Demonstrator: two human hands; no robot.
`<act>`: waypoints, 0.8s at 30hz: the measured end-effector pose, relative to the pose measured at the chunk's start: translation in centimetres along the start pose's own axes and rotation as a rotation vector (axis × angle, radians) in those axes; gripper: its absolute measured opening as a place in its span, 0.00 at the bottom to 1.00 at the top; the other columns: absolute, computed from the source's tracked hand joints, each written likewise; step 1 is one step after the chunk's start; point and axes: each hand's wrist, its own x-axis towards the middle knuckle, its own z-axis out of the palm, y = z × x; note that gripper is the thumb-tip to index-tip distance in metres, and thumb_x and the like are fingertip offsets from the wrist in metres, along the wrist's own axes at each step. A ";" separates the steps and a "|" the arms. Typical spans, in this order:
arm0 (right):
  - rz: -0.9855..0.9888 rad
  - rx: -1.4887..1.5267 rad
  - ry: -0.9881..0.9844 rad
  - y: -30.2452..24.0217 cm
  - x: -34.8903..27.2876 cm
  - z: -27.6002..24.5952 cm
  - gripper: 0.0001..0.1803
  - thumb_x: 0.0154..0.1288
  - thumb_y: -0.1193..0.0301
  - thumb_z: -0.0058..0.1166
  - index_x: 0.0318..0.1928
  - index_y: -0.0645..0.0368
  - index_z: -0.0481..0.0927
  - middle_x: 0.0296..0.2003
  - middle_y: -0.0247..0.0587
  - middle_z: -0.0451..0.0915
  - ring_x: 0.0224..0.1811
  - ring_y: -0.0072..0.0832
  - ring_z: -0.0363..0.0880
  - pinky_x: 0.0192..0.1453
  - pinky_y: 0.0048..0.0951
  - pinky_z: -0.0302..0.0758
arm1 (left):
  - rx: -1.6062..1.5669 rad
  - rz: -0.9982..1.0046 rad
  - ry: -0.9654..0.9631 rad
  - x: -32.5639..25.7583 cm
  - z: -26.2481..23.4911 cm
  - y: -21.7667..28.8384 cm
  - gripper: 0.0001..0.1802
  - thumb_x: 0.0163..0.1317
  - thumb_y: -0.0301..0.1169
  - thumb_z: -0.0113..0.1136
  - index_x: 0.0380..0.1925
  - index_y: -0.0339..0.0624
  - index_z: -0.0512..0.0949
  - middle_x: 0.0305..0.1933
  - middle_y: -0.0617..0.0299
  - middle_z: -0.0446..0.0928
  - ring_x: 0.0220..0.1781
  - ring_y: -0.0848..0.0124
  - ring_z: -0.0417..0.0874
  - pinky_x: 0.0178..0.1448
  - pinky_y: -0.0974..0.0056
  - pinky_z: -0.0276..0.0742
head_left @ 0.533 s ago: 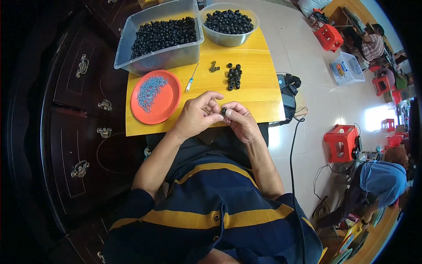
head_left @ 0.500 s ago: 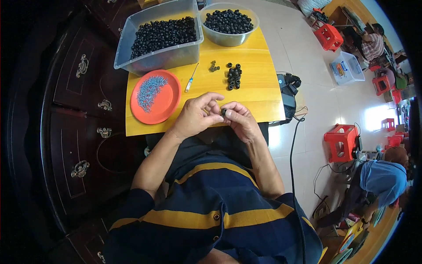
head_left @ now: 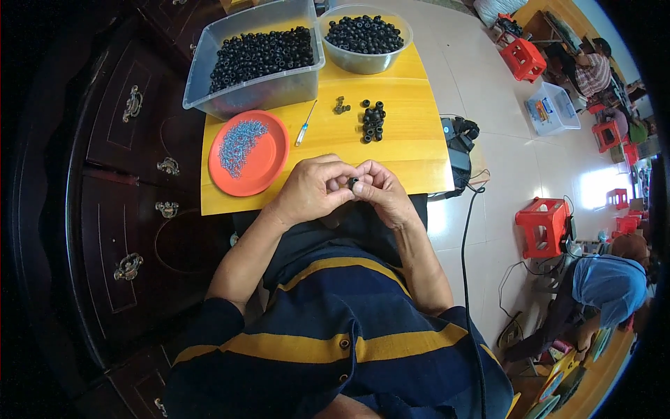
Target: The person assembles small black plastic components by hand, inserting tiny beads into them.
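My left hand point(head_left: 312, 189) and my right hand point(head_left: 380, 190) meet at the near edge of a small yellow table point(head_left: 412, 150). Together their fingertips pinch a small black ring-shaped part point(head_left: 353, 184). Beyond them lies a small pile of the same black parts point(head_left: 373, 121), a couple of dark pieces point(head_left: 340, 107) and a thin screwdriver point(head_left: 305, 123). An orange plate point(head_left: 273, 155) holding tiny blue-grey bits point(head_left: 239, 143) sits to the left of my hands.
A clear plastic bin point(head_left: 262, 91) and a clear bowl point(head_left: 365, 63), both full of black parts, stand at the table's far side. A dark wooden cabinet point(head_left: 118, 181) is on the left. Red stools point(head_left: 545, 225), a cable point(head_left: 466, 265) and other people point(head_left: 606, 283) are on the right.
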 end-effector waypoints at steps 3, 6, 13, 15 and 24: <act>0.000 -0.007 -0.011 0.1 0.1 -0.3 0.10 0.64 0.74 0.63 0.44 0.58 0.77 0.37 0.33 0.82 0.39 0.20 0.80 0.46 0.22 0.77 | 0.084 0.034 0.006 -0.1 0.0 0.7 0.15 0.51 0.21 0.70 0.41 0.37 0.83 0.31 0.60 0.78 0.31 0.72 0.81 0.35 0.69 0.78; 0.006 -0.002 -0.002 0.5 0.1 -0.5 0.10 0.64 0.75 0.64 0.44 0.59 0.77 0.37 0.34 0.83 0.37 0.19 0.81 0.45 0.21 0.77 | 0.112 0.073 -0.036 -0.3 0.1 0.1 0.19 0.50 0.22 0.70 0.45 0.39 0.82 0.35 0.58 0.78 0.34 0.69 0.81 0.37 0.65 0.81; 0.042 -0.057 -0.013 -0.5 0.0 0.4 0.13 0.63 0.76 0.65 0.45 0.57 0.75 0.32 0.28 0.80 0.34 0.16 0.79 0.43 0.19 0.77 | 0.255 0.104 -0.033 -0.6 -0.4 0.9 0.27 0.48 0.29 0.74 0.52 0.44 0.81 0.41 0.58 0.79 0.42 0.61 0.84 0.45 0.60 0.80; 0.028 -0.075 -0.017 -0.7 0.1 0.5 0.14 0.63 0.77 0.65 0.46 0.57 0.74 0.33 0.29 0.80 0.34 0.17 0.79 0.43 0.19 0.77 | 0.268 0.115 -0.028 -0.7 -0.5 0.8 0.27 0.49 0.29 0.74 0.53 0.44 0.81 0.41 0.58 0.80 0.42 0.60 0.84 0.46 0.60 0.80; 0.020 -0.108 0.029 -1.6 0.1 1.8 0.13 0.67 0.70 0.64 0.48 0.59 0.76 0.34 0.29 0.80 0.34 0.16 0.78 0.43 0.18 0.76 | 0.231 0.134 0.006 -0.8 -0.7 0.7 0.18 0.51 0.29 0.72 0.44 0.40 0.83 0.40 0.56 0.82 0.42 0.59 0.85 0.46 0.60 0.81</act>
